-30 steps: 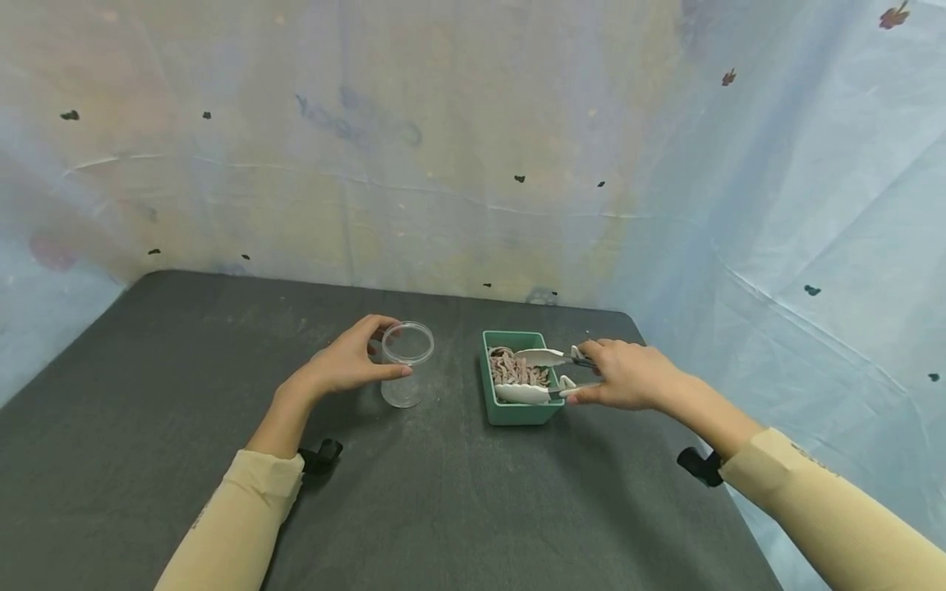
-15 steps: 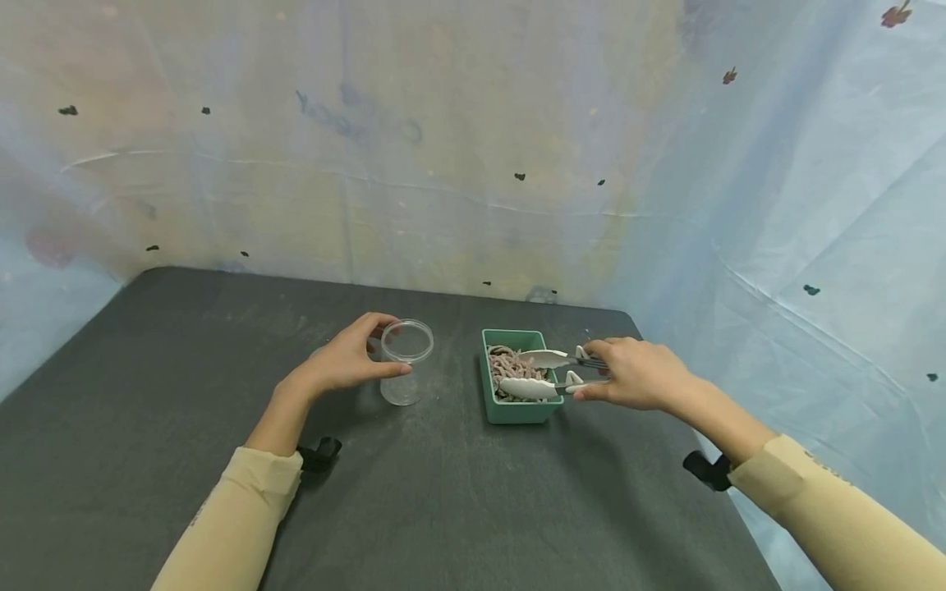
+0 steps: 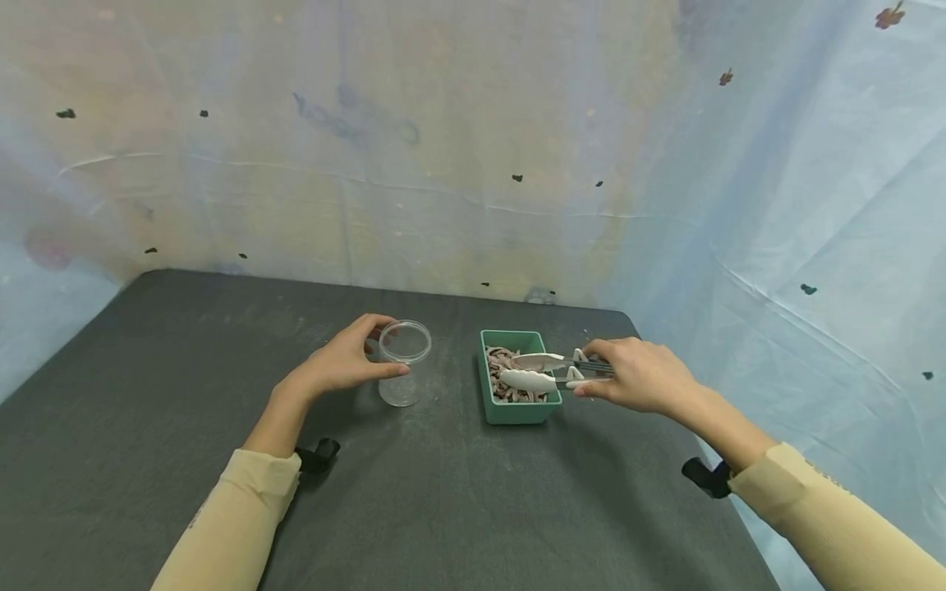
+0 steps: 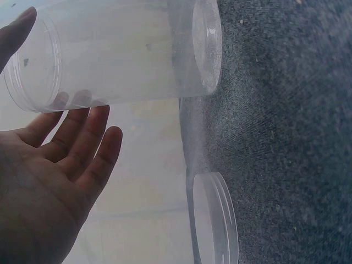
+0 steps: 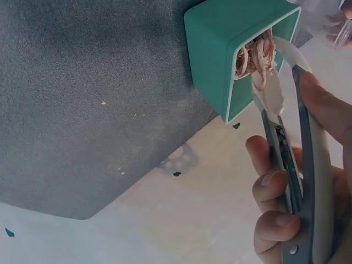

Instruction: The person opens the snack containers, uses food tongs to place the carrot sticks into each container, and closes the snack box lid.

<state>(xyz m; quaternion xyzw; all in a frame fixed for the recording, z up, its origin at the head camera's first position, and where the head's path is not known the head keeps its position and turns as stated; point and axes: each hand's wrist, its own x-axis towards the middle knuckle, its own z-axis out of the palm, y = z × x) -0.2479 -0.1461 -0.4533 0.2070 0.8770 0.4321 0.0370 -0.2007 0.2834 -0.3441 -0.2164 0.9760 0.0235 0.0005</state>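
Strands [image 3: 498, 362] lie in a green box [image 3: 517, 415] on the desk [image 3: 443, 509], the right hand [image 3: 643, 374] gripping tongs [image 3: 534, 381] inside it, while the left hand [image 3: 343, 358] clasps an upright clear jar [image 3: 404, 386] to the left.

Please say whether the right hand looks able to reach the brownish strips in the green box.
Likely yes: the right hand holds white-tipped tongs, their ends at the strips inside the open-topped green box.
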